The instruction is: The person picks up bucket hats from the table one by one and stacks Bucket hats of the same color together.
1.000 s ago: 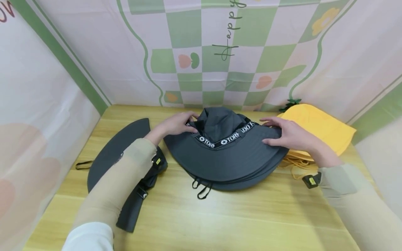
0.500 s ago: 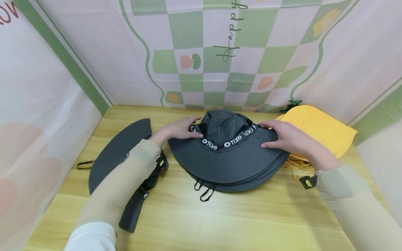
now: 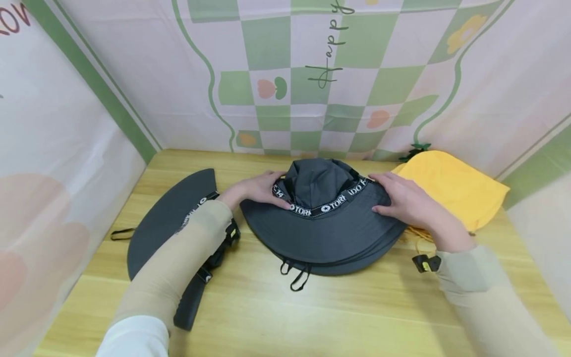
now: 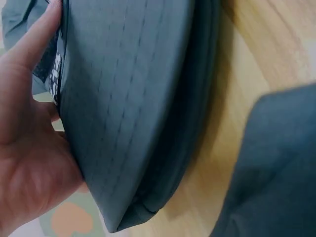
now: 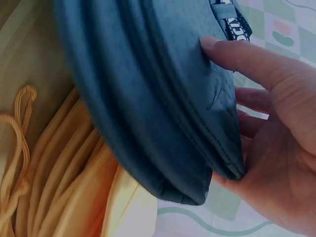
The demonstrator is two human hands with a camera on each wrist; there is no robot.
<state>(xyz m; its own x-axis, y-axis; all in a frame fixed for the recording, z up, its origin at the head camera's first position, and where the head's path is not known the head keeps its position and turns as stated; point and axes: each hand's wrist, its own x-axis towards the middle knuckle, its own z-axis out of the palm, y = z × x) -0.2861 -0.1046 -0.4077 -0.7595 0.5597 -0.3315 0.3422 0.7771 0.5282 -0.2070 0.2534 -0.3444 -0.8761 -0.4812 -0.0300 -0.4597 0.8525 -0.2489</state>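
Note:
A stack of dark grey wide-brimmed hats (image 3: 321, 235) lies mid-table, brims layered over each other, the top one with a black band lettered in white. At its left side my left hand (image 3: 258, 189) grips the brim's back edge, thumb on the lettered band. My right hand (image 3: 403, 201) pinches the brim on the right, thumb on top and fingers behind, as the right wrist view shows with the layered brim (image 5: 148, 98). In the left wrist view the thumb lies along the top brim (image 4: 123, 98). Black cord loops hang at the stack's front.
Another dark grey hat (image 3: 167, 218) lies folded at the left, partly under my left forearm. Yellow folded cloth (image 3: 450, 186) with cords sits behind my right hand, beside a small green leafy piece (image 3: 415, 150). A patterned curtain (image 3: 312, 74) stands behind the wooden table (image 3: 285, 322).
The hat stack sits slightly further right and lower in view. My left hand has shifted right along the band, and my right hand has moved slightly left on the brim.

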